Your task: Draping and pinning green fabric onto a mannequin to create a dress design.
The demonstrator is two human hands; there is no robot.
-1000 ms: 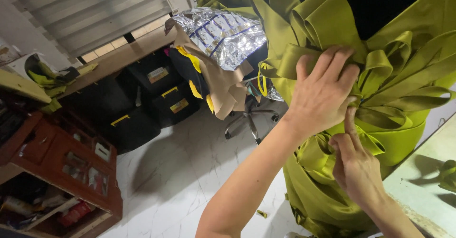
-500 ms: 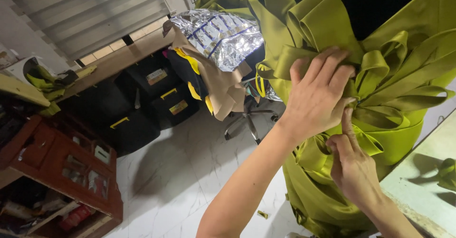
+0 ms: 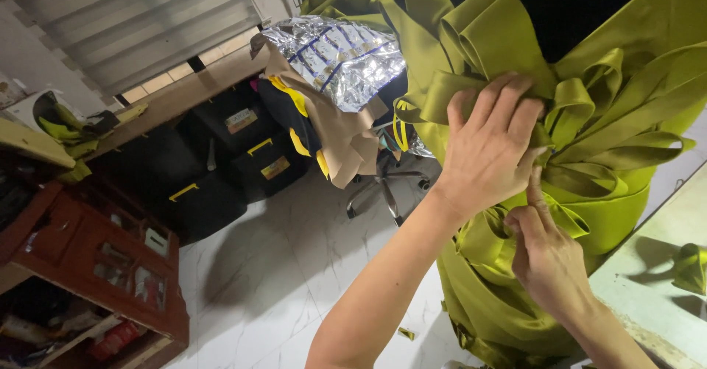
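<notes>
A person's two bare hands work on a large bundle of olive-green fabric (image 3: 589, 214) that fills the right side of the view, gathered into many folded loops and pleats. The left hand (image 3: 490, 152) reaches in from the lower middle, its forearm rising diagonally, and its fingers are closed around a bunch of the folds near the centre of the bundle. The right hand (image 3: 549, 255) sits just below and to the right of the left, touching it; its forefinger points upward against the fabric while the other fingers curl in, pinching a fold. A pale table (image 3: 663, 288) edge shows at the lower right, with a small green scrap (image 3: 692, 266) lying on it. Behind the bundle, to the left, crumpled silver foil (image 3: 339, 56) lies on top of brown paper (image 3: 353, 148) over an office chair (image 3: 387, 188). Black bins (image 3: 221, 170) with yellow handles stand on the white marble floor (image 3: 280, 280) beside it. A red-brown wooden cabinet (image 3: 96, 266) fills the lower left, and window blinds (image 3: 140, 23) run across the upper left.
</notes>
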